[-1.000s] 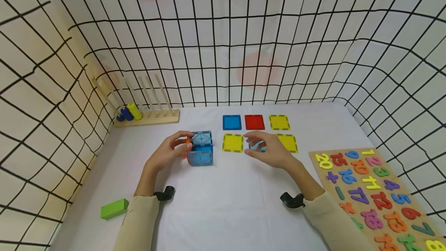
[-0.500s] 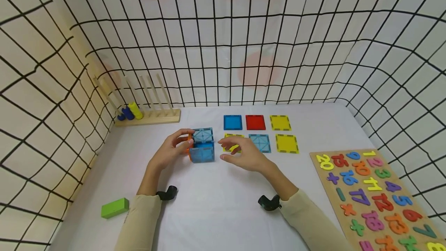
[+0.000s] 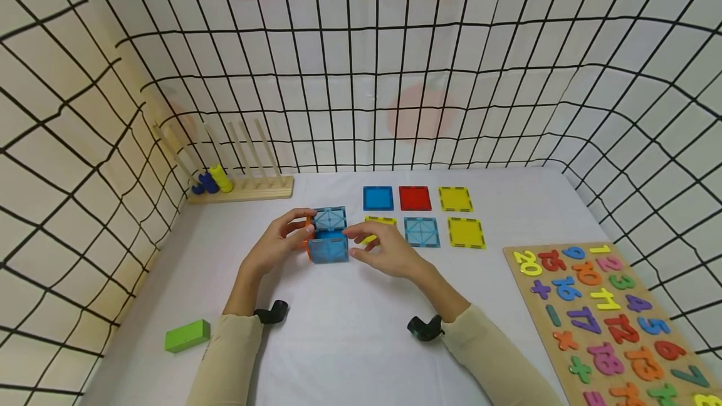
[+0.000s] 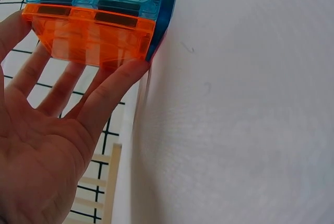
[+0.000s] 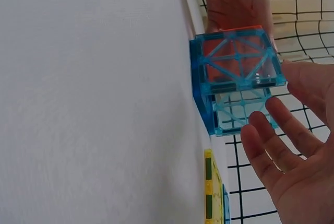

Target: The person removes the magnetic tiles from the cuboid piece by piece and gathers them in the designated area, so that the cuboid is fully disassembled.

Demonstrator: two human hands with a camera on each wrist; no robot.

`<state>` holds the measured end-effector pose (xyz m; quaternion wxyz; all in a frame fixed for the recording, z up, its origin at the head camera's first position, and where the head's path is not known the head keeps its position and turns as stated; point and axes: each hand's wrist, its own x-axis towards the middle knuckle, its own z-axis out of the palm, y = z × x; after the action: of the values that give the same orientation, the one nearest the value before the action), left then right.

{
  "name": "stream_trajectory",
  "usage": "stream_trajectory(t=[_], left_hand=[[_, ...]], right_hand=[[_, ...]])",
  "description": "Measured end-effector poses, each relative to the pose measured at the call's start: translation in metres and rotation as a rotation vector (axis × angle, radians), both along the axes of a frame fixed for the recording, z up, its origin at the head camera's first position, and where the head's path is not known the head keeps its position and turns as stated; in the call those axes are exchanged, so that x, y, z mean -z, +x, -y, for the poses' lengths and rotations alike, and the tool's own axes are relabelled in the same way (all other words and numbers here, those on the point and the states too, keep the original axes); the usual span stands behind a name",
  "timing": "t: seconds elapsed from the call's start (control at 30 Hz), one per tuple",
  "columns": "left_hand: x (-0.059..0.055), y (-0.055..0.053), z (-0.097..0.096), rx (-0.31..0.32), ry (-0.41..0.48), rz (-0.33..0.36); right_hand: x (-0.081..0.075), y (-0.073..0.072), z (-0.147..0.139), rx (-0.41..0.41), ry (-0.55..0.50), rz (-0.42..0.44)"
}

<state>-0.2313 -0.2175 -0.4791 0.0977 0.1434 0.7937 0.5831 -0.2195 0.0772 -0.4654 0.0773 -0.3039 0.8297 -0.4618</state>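
Observation:
A partly built box of see-through magnetic tiles stands on the white table. Its base is a dark blue tile (image 3: 333, 235), with light blue tiles (image 3: 329, 250) upright at front and back. An orange tile (image 4: 94, 38) forms the left side; the top and right side are open. My left hand (image 3: 271, 244) grips the box around its orange end, fingers and thumb on the edges. At the open right side, my right hand (image 3: 389, 252) holds nothing, its fingers loosely bent. Those fingertips (image 5: 255, 122) are close to the light blue walls; contact is unclear.
Loose tiles lie flat to the right: blue (image 3: 378, 198), red (image 3: 415, 198), yellow (image 3: 455, 199), light blue (image 3: 422, 232), more yellow. A wooden peg stand (image 3: 254, 189) is back left, a green block (image 3: 187, 336) front left, a number board (image 3: 564, 318) right.
My right hand has moved left from above the light blue tile, past the yellow one, to the box's open side. The left hand keeps its grip; the box has tipped slightly, then settled.

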Motion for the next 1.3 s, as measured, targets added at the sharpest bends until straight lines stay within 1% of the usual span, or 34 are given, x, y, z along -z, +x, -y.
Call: stream_trajectory(t=[0.13, 0.37, 0.5, 0.73, 0.93, 1.07, 1.3], left_hand=[[-0.001, 0.000, 0.000, 0.000, 0.005, -0.004], [0.002, -0.001, 0.000, -0.004, 0.014, 0.001], [0.003, -0.001, 0.000, -0.003, 0.020, 0.007], [0.001, -0.001, -0.001, 0.002, 0.036, 0.018], [0.003, -0.002, -0.001, 0.007, 0.035, 0.011], [0.001, -0.001, -0.002, 0.003, 0.026, 0.011], [0.003, -0.002, -0.001, -0.002, 0.029, 0.011]], right_hand=[[0.002, 0.000, 0.006, 0.002, -0.007, -0.010], [0.009, -0.002, 0.014, 0.015, -0.011, -0.034], [0.011, -0.003, 0.018, 0.022, -0.022, -0.032], [0.016, -0.005, 0.025, 0.001, -0.039, -0.011], [0.018, -0.005, 0.027, 0.016, -0.027, -0.018], [0.018, -0.005, 0.027, 0.027, -0.022, -0.028], [0.017, -0.003, 0.026, 0.065, -0.048, -0.039]])
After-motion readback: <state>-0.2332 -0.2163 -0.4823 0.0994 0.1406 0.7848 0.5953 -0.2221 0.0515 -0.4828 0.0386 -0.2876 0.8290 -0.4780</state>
